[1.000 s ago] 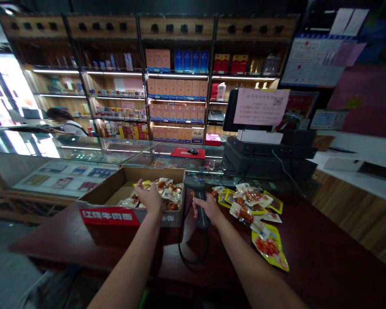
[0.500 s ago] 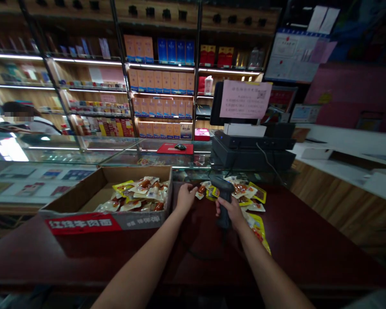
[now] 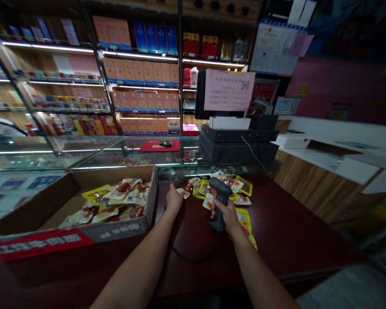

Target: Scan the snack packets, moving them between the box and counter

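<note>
At the dark red shop counter, two bare forearms reach forward, the hands apart with a barcode scanner's cable trailing below them. The left hand angles downward, its fingers loosely curled, their tips just beside the loose snack packets; it grips nothing that I can see. The right hand is closed firmly around the handle of the corded barcode scanner, holding it upright with its head tilted over the packets. The black cable loops across the counter. Left of the left hand sits an open cardboard box filled with more yellow-edged packets. Beyond the counter stand a glass display case and a black till with a pink notice above it.
</note>
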A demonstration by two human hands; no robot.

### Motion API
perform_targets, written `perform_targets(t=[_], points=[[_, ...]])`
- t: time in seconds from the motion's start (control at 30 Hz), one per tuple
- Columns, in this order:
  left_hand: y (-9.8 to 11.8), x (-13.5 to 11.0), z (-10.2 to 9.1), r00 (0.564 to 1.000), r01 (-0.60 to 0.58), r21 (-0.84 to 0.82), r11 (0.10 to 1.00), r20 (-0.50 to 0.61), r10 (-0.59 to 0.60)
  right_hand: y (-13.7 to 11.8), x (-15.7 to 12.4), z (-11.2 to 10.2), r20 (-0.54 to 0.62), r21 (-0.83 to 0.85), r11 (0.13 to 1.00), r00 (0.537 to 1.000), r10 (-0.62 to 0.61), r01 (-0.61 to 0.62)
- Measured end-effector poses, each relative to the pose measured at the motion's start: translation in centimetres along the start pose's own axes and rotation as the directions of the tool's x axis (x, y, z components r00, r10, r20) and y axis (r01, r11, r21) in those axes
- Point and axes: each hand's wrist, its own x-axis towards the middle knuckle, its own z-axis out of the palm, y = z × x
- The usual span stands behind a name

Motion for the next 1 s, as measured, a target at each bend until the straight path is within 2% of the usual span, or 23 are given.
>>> perform_targets(t=[0.07, 0.13, 0.23, 0.3, 0.37, 0.43, 0.6, 0.77, 1.0], points=[[-0.7, 0.5, 0.5, 0.999, 0.004, -0.114, 0.993, -0.042, -0.008, 0.0, -0.1, 0.1, 0.002, -0.005, 1.000, 1.000, 0.010, -0.010], [-1.4, 0.9, 1.1, 0.999, 0.021, -0.287, 0.958, -0.030, -0.031, 0.0, -0.2, 0.2, 0.006, -0.009, 1.000, 1.000, 0.025, -0.025], [-2.5, 1.4, 1.7, 0.999, 0.039, -0.544, 0.838, 0.008, -0.041, 0.0, -0.3, 0.4, 0.008, -0.004, 0.999, 0.999, 0.038, -0.038], [-2.9, 1.5, 2.0, 0.997, -0.005, -0.637, 0.771, -0.059, -0.042, -0.1, -0.4, 0.4, 0.003, 0.002, 0.999, 0.999, 0.039, -0.039], [-3.1, 1.6, 2.2, 0.988, -0.070, -0.687, 0.723, -0.150, -0.047, -0.2, -0.4, 0.5, -0.001, 0.004, 0.999, 0.999, 0.039, -0.039], [-3.1, 1.6, 2.2, 0.980, -0.104, -0.729, 0.676, -0.190, -0.054, -0.3, -0.5, 0.5, 0.000, -0.002, 0.999, 0.999, 0.043, -0.043], [-2.9, 1.7, 1.9, 0.973, -0.146, -0.783, 0.605, -0.224, -0.054, -0.3, -0.6, 0.5, 0.015, -0.014, 0.998, 0.998, 0.053, -0.053], [-2.7, 1.6, 1.7, 0.978, -0.137, -0.822, 0.552, -0.202, -0.059, 0.0, -0.5, 0.4, 0.010, -0.019, 0.998, 0.998, 0.056, -0.056], [-2.7, 1.6, 1.7, 0.972, -0.146, -0.829, 0.540, -0.221, -0.078, 0.2, -0.3, 0.2, -0.001, -0.016, 0.998, 0.998, 0.059, -0.059]])
